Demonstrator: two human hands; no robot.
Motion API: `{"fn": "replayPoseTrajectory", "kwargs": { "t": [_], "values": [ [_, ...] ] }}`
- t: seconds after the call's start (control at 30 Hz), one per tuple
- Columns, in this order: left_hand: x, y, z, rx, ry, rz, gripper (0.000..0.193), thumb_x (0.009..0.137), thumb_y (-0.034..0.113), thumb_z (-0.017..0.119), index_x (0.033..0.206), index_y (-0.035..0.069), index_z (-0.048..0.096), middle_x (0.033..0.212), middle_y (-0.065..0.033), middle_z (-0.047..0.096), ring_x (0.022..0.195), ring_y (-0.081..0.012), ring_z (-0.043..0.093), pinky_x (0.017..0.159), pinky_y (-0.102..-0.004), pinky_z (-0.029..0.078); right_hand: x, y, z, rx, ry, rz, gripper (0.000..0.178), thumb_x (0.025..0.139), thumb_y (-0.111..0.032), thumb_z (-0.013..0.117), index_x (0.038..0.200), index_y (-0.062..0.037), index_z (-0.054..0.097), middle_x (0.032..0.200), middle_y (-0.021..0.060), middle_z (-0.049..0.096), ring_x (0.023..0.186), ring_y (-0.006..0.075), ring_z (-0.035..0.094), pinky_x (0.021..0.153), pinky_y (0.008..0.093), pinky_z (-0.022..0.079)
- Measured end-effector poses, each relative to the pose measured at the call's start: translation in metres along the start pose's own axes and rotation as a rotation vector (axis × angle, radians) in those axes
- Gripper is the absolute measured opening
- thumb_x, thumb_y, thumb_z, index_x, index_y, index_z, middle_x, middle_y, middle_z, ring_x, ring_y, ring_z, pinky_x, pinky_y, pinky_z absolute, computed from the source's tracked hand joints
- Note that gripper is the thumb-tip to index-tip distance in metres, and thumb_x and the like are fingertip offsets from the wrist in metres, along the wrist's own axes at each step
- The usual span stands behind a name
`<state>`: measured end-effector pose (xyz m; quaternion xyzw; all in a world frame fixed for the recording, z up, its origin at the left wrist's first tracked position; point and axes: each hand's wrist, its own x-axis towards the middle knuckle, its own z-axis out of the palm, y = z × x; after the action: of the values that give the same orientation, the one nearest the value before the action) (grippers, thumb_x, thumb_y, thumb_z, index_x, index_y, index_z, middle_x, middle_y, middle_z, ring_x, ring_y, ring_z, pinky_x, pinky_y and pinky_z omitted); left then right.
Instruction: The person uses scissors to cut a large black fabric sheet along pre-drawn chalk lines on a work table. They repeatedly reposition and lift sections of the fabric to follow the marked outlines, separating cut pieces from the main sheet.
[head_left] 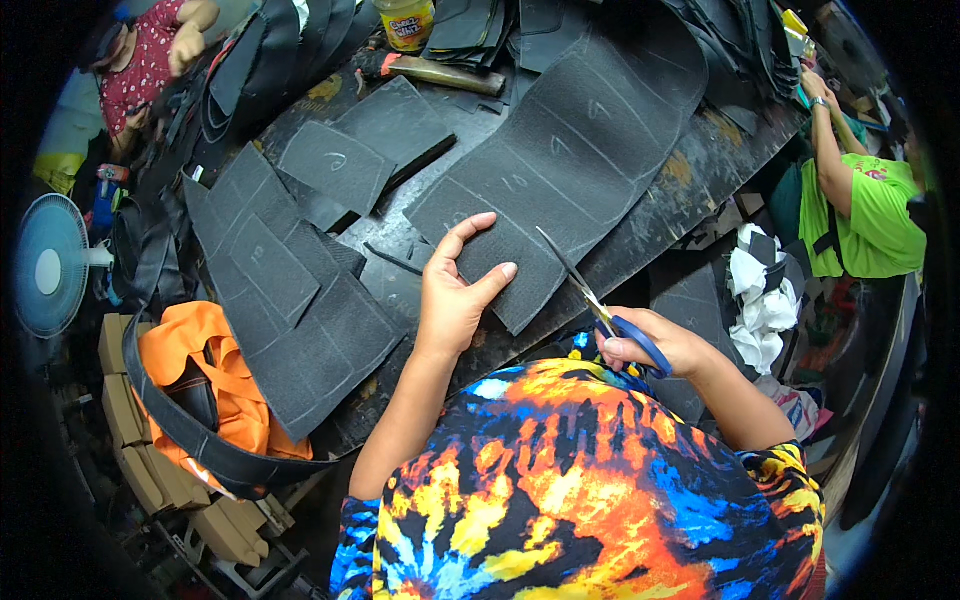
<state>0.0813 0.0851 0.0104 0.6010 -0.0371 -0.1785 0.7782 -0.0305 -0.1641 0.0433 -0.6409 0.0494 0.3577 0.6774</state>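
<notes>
A long black sheet of textured material (575, 130) stretches from the far side of the workbench toward me, with chalk-like lines dividing it into panels. My left hand (458, 290) rests at its near left edge, thumb and index finger spread on top; its other fingers are hidden. In my right hand (655, 340) is a pair of scissors (583, 283) with blue handles. The blades look slightly parted and point away from me, by the sheet's near right edge. Smaller black pieces (337, 160), some marked with lines, lie left of my left hand.
Larger black pieces (325, 350) overlap on the workbench's left side. A hammer-like tool (445, 75) and a yellow tub (406, 22) stand at the back. An orange bag (205, 370) hangs at lower left, near a fan (50, 265). Other people work at upper left and right.
</notes>
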Motion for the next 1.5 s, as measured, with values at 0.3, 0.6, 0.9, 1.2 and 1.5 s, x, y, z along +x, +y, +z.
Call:
{"fn": "replayPoseTrajectory", "kwargs": {
  "t": [0.3, 0.6, 0.9, 1.2, 1.5],
  "values": [
    [-0.012, 0.002, -0.002, 0.063, 0.027, 0.016, 0.056, 0.077, -0.005, 0.076, 0.13, 0.002, 0.057, 0.122, -0.0067, 0.06, 0.116, -0.0163, 0.055, 0.102, -0.0297, 0.043, 0.01, -0.017, -0.003, 0.015, -0.045, 0.122, 0.033, 0.091, -0.036, 0.072, 0.086, -0.0047, 0.062, 0.073, 0.0006, 0.062, 0.064, 0.0079, 0.058, 0.061, 0.0232, 0.046],
    [-0.011, 0.007, -0.002, 0.066, 0.183, 0.187, 0.066, 0.078, -0.003, 0.078, 0.137, 0.001, 0.049, 0.129, -0.0107, 0.055, 0.12, -0.0203, 0.054, 0.105, -0.0322, 0.042, 0.026, -0.038, -0.001, -0.045, -0.067, 0.211, 0.026, 0.09, -0.028, 0.074, 0.088, -0.0038, 0.065, 0.07, -0.0006, 0.061, 0.06, 0.0064, 0.057, 0.057, 0.0216, 0.044],
    [-0.005, 0.015, -0.018, 0.064, 0.174, 0.146, 0.057, 0.081, -0.007, 0.074, 0.134, -0.003, 0.054, 0.129, -0.0108, 0.059, 0.119, -0.0176, 0.056, 0.104, -0.0305, 0.043, 0.056, -0.068, -0.008, -0.147, -0.144, 0.136, 0.039, 0.093, -0.043, 0.068, 0.084, -0.0059, 0.06, 0.075, 0.0006, 0.059, 0.069, 0.0089, 0.058, 0.061, 0.0243, 0.046],
    [-0.012, 0.015, -0.011, 0.022, 0.181, 0.181, 0.058, 0.081, -0.006, 0.074, 0.135, -0.004, 0.053, 0.13, -0.0119, 0.059, 0.119, -0.0178, 0.056, 0.104, -0.0311, 0.043, 0.072, -0.074, -0.002, -0.143, -0.143, 0.143, 0.035, 0.093, -0.039, 0.071, 0.088, -0.0051, 0.062, 0.078, -0.0017, 0.06, 0.072, 0.0052, 0.055, 0.061, 0.023, 0.045],
    [-0.019, 0.018, -0.005, 0.002, 0.202, 0.201, 0.059, 0.082, -0.009, 0.072, 0.136, -0.003, 0.051, 0.128, -0.011, 0.059, 0.117, -0.017, 0.057, 0.103, -0.0305, 0.045, 0.09, -0.076, 0.002, -0.084, -0.172, 0.013, 0.028, 0.093, -0.027, 0.072, 0.095, 0.0002, 0.067, 0.087, 0.0007, 0.069, 0.079, 0.0054, 0.06, 0.069, 0.0232, 0.049]
  ]
}}
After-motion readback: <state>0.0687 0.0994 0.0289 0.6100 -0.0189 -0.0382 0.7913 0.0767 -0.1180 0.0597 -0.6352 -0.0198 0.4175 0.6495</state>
